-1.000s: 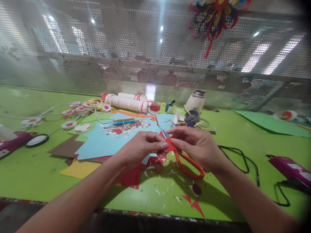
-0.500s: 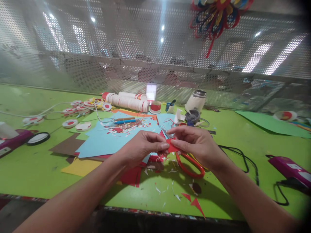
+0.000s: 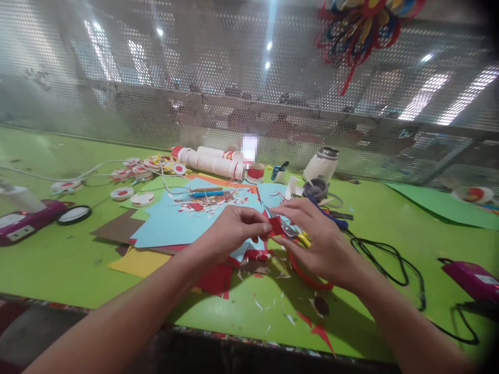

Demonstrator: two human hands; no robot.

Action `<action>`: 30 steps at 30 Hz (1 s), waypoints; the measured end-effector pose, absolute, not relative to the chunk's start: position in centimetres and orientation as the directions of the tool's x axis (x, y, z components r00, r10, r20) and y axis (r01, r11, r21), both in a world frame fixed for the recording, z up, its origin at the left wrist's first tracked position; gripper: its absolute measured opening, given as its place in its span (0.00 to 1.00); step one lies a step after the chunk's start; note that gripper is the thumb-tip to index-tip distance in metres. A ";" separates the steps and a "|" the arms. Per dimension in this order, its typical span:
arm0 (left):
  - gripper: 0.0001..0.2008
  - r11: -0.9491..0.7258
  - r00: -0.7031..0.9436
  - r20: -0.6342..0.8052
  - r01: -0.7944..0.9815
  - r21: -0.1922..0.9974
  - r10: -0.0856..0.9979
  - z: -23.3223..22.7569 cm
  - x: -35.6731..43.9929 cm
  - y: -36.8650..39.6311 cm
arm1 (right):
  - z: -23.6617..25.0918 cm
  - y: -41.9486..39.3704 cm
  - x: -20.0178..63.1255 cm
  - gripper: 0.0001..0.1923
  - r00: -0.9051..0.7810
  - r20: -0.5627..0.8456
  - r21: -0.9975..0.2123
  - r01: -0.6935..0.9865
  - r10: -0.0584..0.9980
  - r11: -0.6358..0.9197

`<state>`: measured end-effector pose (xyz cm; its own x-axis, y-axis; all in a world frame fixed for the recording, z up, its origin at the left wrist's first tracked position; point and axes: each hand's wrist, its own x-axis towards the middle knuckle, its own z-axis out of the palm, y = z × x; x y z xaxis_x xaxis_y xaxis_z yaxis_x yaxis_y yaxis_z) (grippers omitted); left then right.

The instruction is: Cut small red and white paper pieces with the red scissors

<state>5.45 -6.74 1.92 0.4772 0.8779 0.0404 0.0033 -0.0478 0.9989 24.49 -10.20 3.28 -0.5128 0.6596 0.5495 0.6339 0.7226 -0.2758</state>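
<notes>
Between the thumb and fingers of my left hand (image 3: 238, 228) is a small piece of red paper (image 3: 276, 226), held above the table. My right hand (image 3: 322, 241) is just to its right, thumb and fingers spread apart around a gap. Beneath that hand lie scissors with orange-red handles (image 3: 310, 278), partly hidden by it. A yellow-handled tool (image 3: 303, 239) with a metal end shows between the right thumb and fingers, apparently lying behind them. Light blue paper sheets (image 3: 163, 226) are spread beyond my left arm, with paper scraps (image 3: 195, 206) and a blue pen-like tool (image 3: 207, 194) on top.
White tubes (image 3: 210, 163), an open flask (image 3: 322, 163) and round red-and-white pieces (image 3: 142, 198) stand or lie toward the perforated screen. Purple power strips (image 3: 35, 221) are at both sides. A black cable (image 3: 390, 254) runs at right. Red offcuts (image 3: 322, 335) lie near the front edge.
My right hand has let go of the red paper and opened, its thumb and fingers spreading apart. The left hand still pinches the paper. The whole view has shifted slightly.
</notes>
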 end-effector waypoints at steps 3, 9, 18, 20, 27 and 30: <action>0.05 -0.045 0.449 0.028 0.029 0.999 0.893 2.1 5.7 -6.9 | 2.8 -10.0 24.3 0.15 -0.567 0.540 -0.141 0.667 0.621 0.732; 0.04 -0.017 0.426 0.001 0.035 0.999 0.905 2.1 5.9 -7.2 | 2.5 -9.4 24.5 0.09 -0.611 0.557 -0.060 0.646 0.563 0.761; 0.06 0.070 0.464 -0.071 0.019 0.997 0.883 1.7 5.6 -7.1 | 2.6 -9.6 24.8 0.09 -0.605 0.552 -0.172 0.591 0.574 0.788; 0.07 0.061 0.479 -0.055 0.004 0.998 0.876 1.4 5.5 -6.9 | 2.7 -9.7 24.7 0.10 -0.591 0.558 -0.202 0.585 0.583 0.786; 0.07 0.090 0.586 0.026 -0.168 0.982 0.810 0.8 5.4 -6.7 | 3.6 -10.4 24.5 0.11 -0.538 0.598 -0.300 0.538 0.595 0.788; 0.06 0.119 0.639 0.054 -0.224 0.967 0.767 0.8 5.4 -6.7 | 3.9 -10.8 24.4 0.11 -0.536 0.608 -0.322 0.508 0.586 0.799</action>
<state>5.39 -6.72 0.81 0.6394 0.7670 0.0539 -0.2243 0.1190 0.9672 24.41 -10.84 3.93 -0.5361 0.5856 0.6080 0.5078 0.7991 -0.3219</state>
